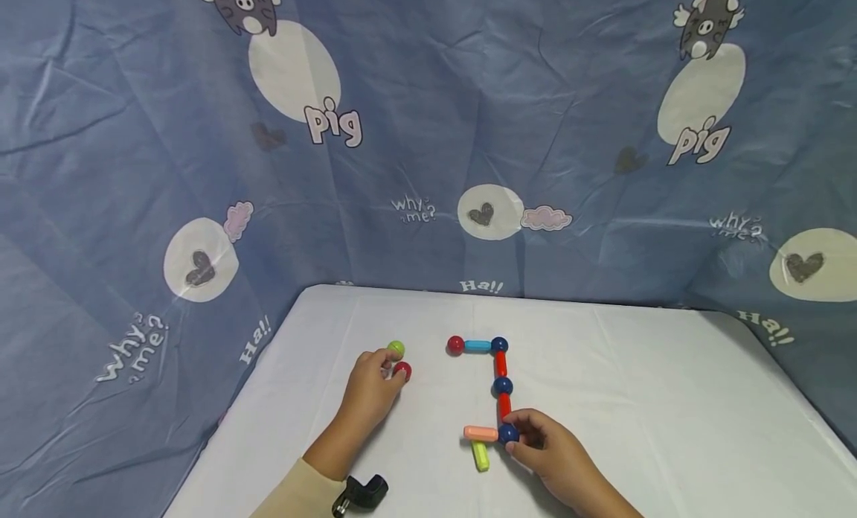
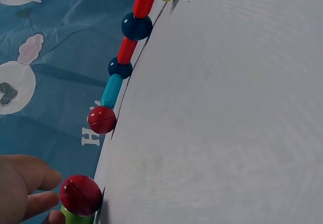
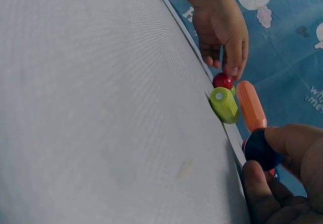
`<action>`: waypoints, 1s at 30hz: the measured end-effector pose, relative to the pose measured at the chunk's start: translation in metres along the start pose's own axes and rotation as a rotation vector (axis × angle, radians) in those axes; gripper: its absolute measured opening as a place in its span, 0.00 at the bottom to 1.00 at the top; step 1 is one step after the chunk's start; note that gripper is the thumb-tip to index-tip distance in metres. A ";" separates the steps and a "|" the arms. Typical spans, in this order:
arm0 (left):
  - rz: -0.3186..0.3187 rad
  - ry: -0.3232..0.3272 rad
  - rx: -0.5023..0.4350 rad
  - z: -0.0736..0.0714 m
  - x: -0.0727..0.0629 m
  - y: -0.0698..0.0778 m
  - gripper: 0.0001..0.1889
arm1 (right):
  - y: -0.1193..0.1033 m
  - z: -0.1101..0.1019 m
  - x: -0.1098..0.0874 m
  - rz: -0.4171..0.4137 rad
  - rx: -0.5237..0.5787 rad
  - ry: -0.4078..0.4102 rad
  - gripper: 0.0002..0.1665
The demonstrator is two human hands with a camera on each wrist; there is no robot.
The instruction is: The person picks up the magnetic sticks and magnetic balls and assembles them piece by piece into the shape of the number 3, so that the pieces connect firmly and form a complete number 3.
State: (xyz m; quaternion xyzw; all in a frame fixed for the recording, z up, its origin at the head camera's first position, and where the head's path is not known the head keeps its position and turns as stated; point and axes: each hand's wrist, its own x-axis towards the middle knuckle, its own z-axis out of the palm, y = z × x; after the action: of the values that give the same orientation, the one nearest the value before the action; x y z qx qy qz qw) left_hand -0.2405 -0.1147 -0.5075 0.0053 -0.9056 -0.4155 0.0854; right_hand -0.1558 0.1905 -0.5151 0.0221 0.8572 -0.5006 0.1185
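My left hand (image 1: pixel 372 388) reaches to a loose red ball (image 1: pixel 402 371), its thumb and fingertips right at it with the fingers loosely bent. A green ball (image 1: pixel 396 349) lies just beyond, by the index fingertip. In the right wrist view the left fingers hang over the red ball. My right hand (image 1: pixel 550 452) pinches a dark blue ball (image 3: pixel 263 150) between thumb and finger, at the near end of a joined chain. From that ball an orange rod (image 1: pixel 480 434) points left and a red rod (image 1: pixel 504 407) runs away from me.
Farther along the chain are a second blue ball (image 1: pixel 502 385), another red rod (image 1: pixel 501 364), a corner blue ball (image 1: pixel 499 345), a light blue rod (image 1: pixel 477 346) and an end red ball (image 1: pixel 455 345). A yellow-green rod (image 1: pixel 480 456) lies by the orange one on the white table (image 1: pixel 669 399).
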 end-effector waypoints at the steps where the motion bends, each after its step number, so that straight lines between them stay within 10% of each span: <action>1: 0.004 0.000 0.001 0.000 0.000 -0.001 0.15 | 0.000 0.000 0.000 0.001 0.001 0.000 0.24; 30: 0.105 -0.273 0.026 0.000 -0.010 0.001 0.12 | 0.002 -0.001 -0.001 -0.026 0.003 -0.009 0.24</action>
State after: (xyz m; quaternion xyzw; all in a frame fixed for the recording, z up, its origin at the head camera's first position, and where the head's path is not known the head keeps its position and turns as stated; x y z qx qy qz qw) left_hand -0.2310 -0.1134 -0.5085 -0.0978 -0.9130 -0.3957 -0.0171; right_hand -0.1546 0.1919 -0.5160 0.0087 0.8561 -0.5035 0.1157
